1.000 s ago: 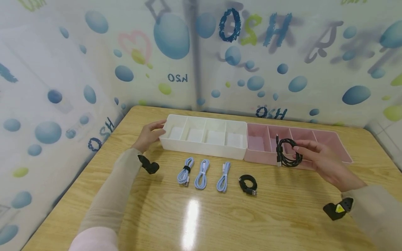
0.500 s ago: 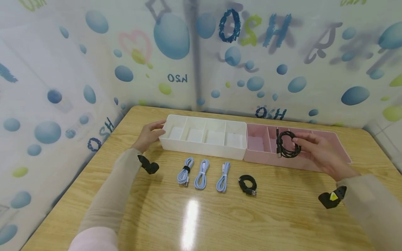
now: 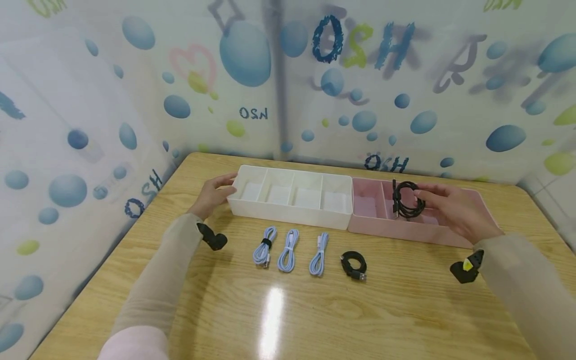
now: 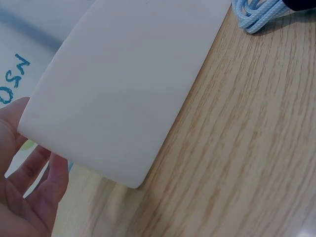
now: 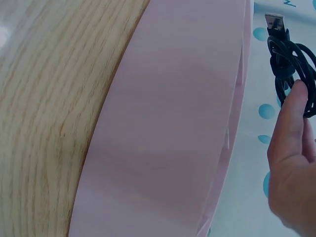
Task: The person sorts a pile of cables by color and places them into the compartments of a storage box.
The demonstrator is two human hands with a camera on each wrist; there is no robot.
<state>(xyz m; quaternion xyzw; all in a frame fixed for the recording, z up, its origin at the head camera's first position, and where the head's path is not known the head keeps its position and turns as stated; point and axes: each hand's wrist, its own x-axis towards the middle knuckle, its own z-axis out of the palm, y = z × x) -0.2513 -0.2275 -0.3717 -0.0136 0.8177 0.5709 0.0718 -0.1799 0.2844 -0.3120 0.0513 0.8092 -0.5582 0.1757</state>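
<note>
My right hand (image 3: 454,207) pinches a coiled black USB cable (image 3: 396,196) between thumb and fingers. In the head view the coil overlaps the second compartment from the left of the pink divided box (image 3: 391,227). The right wrist view shows the cable's metal plug (image 5: 274,22) pointing up, above the box's rim. At the far left, my left hand (image 3: 211,196) rests its relaxed fingers and thumb against the end of the white divided box (image 3: 290,214). The two boxes stand end to end, and the white one's compartments hold nothing.
On the wooden table (image 3: 342,320) in front of the boxes lie a blue cable with a black strap (image 3: 267,242), a second blue cable (image 3: 291,246), a third blue cable (image 3: 320,250) and a small black coiled cable (image 3: 358,274). A patterned curtain (image 3: 306,90) hangs behind.
My right hand has moved away from me and slightly left, carrying the black cable from the pink box's front wall to over its compartments. The left hand stays at the white box.
</note>
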